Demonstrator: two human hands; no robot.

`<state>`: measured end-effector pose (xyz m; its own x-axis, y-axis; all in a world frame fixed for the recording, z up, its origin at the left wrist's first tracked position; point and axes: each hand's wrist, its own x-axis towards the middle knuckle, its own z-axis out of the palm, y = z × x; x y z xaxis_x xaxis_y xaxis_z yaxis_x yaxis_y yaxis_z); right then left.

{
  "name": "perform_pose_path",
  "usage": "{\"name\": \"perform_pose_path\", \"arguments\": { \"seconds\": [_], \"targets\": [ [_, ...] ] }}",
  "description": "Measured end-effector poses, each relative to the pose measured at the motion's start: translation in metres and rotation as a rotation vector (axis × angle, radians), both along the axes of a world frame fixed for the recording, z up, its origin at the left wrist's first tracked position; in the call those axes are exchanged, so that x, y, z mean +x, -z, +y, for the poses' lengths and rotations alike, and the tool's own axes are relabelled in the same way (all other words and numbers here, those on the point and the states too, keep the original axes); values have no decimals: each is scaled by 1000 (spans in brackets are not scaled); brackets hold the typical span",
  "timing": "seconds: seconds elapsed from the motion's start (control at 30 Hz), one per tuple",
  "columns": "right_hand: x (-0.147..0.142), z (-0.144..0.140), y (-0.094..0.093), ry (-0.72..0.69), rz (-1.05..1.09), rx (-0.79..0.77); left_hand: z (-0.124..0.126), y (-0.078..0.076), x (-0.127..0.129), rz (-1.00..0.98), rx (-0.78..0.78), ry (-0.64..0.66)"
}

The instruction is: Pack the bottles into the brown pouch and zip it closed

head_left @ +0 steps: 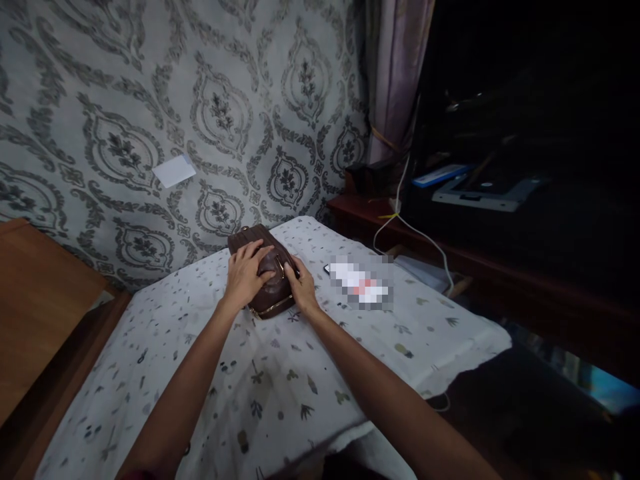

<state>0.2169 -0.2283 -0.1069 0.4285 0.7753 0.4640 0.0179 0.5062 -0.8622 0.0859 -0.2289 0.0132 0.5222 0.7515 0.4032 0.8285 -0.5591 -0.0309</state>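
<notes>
A dark brown leather handbag (277,291) with gold-coloured zips lies on a cloth-covered table. My left hand (245,275) rests on its upper face from the left, fingers spread over the leather. On the bag's right side, my right hand (303,291) grips the edge, with the thumb on top and the other fingers partly hidden behind the side. A zip (274,308) runs along the near end of the bag. To the right of my right hand, a flat, phone-like object (357,280) is blurred out by pixelation.
White patterned cloth (280,373) covers the table, which meets a wallpapered wall (220,113). Wooden furniture (45,293) stands at the left. On the right are a dark red shelf (360,208), a white cable (430,239) and a large dark screen-like surface (525,100).
</notes>
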Motion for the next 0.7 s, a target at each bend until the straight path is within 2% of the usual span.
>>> {"name": "perform_pose_path", "arguments": {
  "seconds": [0.2, 0.47, 0.7],
  "targets": [
    [0, 3, 0, 73, 14, -38, -6, 3, 10, 27, 65, -80],
    [3, 8, -2, 16, 107, -11, -5, 6, 10, 113, 85, -66],
    [7, 13, 3, 8, 75, -25, 1, 7, 10, 117, 81, -52]
  ]
}}
